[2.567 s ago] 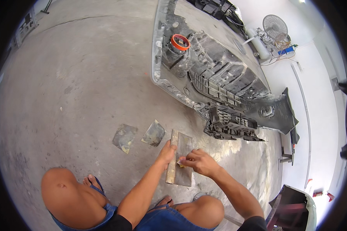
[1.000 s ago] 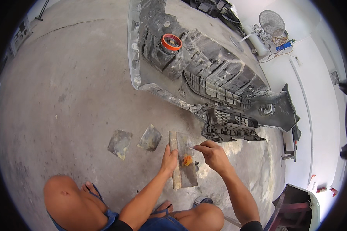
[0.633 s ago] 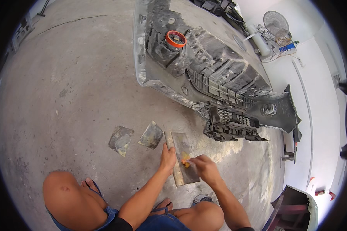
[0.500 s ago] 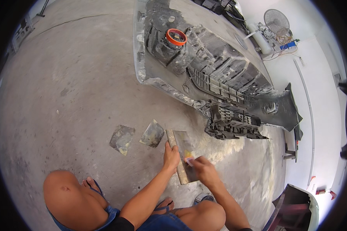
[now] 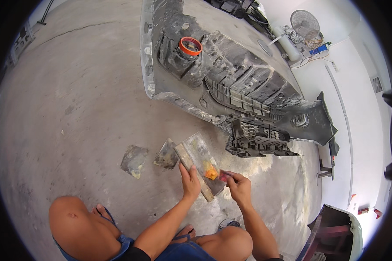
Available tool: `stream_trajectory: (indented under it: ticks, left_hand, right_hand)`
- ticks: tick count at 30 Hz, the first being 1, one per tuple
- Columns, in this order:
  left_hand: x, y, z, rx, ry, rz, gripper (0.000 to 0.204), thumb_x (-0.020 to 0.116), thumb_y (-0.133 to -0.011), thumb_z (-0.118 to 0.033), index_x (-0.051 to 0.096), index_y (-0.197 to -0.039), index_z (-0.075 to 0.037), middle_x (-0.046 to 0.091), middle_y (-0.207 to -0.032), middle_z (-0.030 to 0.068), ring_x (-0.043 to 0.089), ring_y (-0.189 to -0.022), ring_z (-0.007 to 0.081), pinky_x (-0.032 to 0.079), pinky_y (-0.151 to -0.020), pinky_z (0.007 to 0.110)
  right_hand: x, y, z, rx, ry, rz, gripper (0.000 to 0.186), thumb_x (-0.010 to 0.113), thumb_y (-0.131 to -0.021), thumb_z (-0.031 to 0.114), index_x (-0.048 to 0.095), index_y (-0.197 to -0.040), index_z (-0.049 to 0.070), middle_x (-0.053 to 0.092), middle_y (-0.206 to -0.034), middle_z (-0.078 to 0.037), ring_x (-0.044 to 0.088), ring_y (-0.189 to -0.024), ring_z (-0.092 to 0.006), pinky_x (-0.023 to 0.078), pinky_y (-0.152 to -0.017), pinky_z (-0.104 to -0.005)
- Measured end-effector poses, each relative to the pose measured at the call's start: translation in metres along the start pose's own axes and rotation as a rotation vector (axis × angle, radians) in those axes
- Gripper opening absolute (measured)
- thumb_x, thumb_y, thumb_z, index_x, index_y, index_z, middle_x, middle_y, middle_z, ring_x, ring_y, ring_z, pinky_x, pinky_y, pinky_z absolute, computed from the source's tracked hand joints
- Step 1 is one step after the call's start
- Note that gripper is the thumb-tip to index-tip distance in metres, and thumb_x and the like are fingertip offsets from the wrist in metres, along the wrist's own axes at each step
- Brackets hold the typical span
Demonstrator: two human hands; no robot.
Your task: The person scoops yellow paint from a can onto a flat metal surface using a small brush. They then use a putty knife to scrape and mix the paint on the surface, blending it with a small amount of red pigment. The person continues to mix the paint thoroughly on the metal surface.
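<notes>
My left hand [image 5: 190, 182] grips a flat mixing board [image 5: 197, 146] by the pale wooden strip along its left edge. The board is tilted, its stained grey face turned up. A lump of orange-yellow putty [image 5: 211, 171] sits on its right half. Pinched between the fingers of my right hand [image 5: 240, 189] is a small reddish putty spreader [image 5: 224, 175], close beside the lump at the board's right side. I cannot tell whether the spreader touches the putty. On the floor left of the board lie two dirty sheets [image 5: 134, 161], [image 5: 166, 154], the nearer one partly behind the board.
A large black car bumper [image 5: 252, 74] lies inner side up ahead, an orange-red ring [image 5: 190, 46] resting on it. At the far right are a fan [image 5: 304, 23] and a grey tank [image 5: 287, 47]. Another car part [image 5: 333, 235] stands at lower right.
My left hand has turned the board so more of its face shows. My right hand has moved right and back from the middle of the board, and the putty lump now shows plainly.
</notes>
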State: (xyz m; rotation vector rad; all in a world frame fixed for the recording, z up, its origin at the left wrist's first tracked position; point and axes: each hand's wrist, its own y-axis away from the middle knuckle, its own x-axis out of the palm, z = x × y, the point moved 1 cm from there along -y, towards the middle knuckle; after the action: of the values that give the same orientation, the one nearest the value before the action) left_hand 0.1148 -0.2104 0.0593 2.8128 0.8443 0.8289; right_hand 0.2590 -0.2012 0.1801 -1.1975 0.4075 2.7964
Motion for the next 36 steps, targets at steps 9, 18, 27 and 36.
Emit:
stream_trajectory:
  ticks: [9, 18, 27, 36]
  left_hand:
    - [0.005, 0.042, 0.008, 0.235, -0.287, 0.343, 0.049, 0.053, -0.106, -0.022, 0.038, -0.143, 0.005, 0.068, -0.105, 0.0308, 0.07, -0.092, 0.05, 0.055, -0.076, 0.048]
    - [0.001, 0.0, 0.0, -0.122, -0.034, 0.28, 0.055, 0.046, -0.107, -0.018, 0.029, -0.157, -0.003, 0.055, -0.141, 0.0185, 0.055, -0.127, 0.0271, 0.041, -0.109, 0.039]
    - [-0.01, 0.002, 0.012, -0.396, 0.038, 0.278, 0.054, 0.045, -0.106, -0.019, 0.032, -0.157, -0.007, 0.054, -0.141, 0.0139, 0.052, -0.127, 0.0241, 0.038, -0.111, 0.037]
    - [-0.007, 0.005, 0.009, -0.43, -0.027, 0.24, 0.054, 0.045, -0.105, -0.018, 0.033, -0.157, -0.009, 0.056, -0.141, 0.0181, 0.055, -0.127, 0.0283, 0.041, -0.109, 0.041]
  right_hand:
    - [0.016, -0.018, -0.013, 0.437, -0.762, 0.065, 0.019, 0.062, -0.1, 0.008, 0.069, -0.112, -0.005, 0.073, -0.092, -0.007, 0.069, -0.073, -0.0137, 0.052, -0.065, -0.0242]
    - [-0.011, -0.003, 0.052, -0.86, 0.603, 0.086, 0.037, 0.063, -0.089, -0.005, 0.076, -0.118, 0.013, 0.07, -0.104, -0.013, 0.069, -0.087, -0.0328, 0.057, -0.075, -0.0421]
    - [-0.009, 0.001, 0.038, -0.782, 0.582, 0.305, 0.039, 0.061, -0.083, -0.008, 0.076, -0.115, 0.008, 0.07, -0.099, -0.014, 0.068, -0.089, -0.035, 0.056, -0.082, -0.0431]
    - [-0.014, 0.009, 0.03, -0.882, 0.648, 0.284, 0.04, 0.063, -0.08, -0.004, 0.076, -0.116, 0.01, 0.068, -0.095, -0.011, 0.068, -0.09, -0.0311, 0.056, -0.082, -0.0407]
